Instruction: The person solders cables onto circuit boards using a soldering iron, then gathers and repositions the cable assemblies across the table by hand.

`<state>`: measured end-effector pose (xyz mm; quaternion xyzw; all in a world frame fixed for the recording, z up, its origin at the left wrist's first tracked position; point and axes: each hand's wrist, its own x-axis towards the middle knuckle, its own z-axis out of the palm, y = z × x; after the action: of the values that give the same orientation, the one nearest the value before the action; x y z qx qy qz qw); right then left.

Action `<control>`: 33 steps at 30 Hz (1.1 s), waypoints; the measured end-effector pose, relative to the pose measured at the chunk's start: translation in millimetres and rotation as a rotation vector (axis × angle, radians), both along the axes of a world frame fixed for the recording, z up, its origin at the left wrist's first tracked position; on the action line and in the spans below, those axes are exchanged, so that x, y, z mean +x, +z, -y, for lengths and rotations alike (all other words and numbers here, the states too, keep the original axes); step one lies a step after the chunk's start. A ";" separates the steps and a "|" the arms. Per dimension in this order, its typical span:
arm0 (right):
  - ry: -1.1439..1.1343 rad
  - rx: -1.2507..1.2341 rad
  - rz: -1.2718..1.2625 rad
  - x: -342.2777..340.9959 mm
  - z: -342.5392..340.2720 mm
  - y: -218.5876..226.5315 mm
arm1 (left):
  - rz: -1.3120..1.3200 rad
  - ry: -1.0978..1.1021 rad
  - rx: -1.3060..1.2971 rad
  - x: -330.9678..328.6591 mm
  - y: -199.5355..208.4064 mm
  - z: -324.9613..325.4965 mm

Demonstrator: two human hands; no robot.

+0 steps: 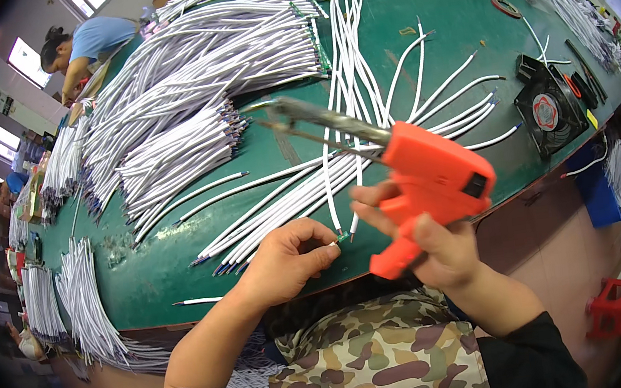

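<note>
Left hand point(287, 259) pinches the end of a thin white wire point(331, 191) at the near edge of the green table point(413, 18), fingers closed on it. Right hand point(429, 245) grips the orange soldering gun point(433, 179), just right of the wire. The wire looks light and floppy; best held near its tip

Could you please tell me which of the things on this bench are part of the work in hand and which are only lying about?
In the work:
- left hand, fingers pinching the end of a white cable
- right hand, gripping the orange soldering gun

Lying about:
- heaps of white cables on the green table
- black fan
- tape roll
</note>
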<state>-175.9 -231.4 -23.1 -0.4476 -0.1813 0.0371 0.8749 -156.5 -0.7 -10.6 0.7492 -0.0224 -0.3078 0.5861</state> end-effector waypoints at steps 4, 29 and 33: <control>0.072 -0.005 0.021 20.0 -19.9 -8.5 | -0.095 0.059 -0.249 -1.8 -8.5 -1.0; 0.068 -0.090 -0.020 2.3 -4.8 -17.0 | 1.014 -0.012 0.678 -9.7 -8.6 -10.1; 0.031 -0.091 0.015 -10.6 17.9 -25.6 | 1.122 -0.080 0.873 -10.2 -4.7 -4.0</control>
<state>-186.5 -249.2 -48.7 -0.4843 -0.1928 0.0553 0.8516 -166.7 3.3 -15.3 0.9596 -0.2229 0.1221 0.1207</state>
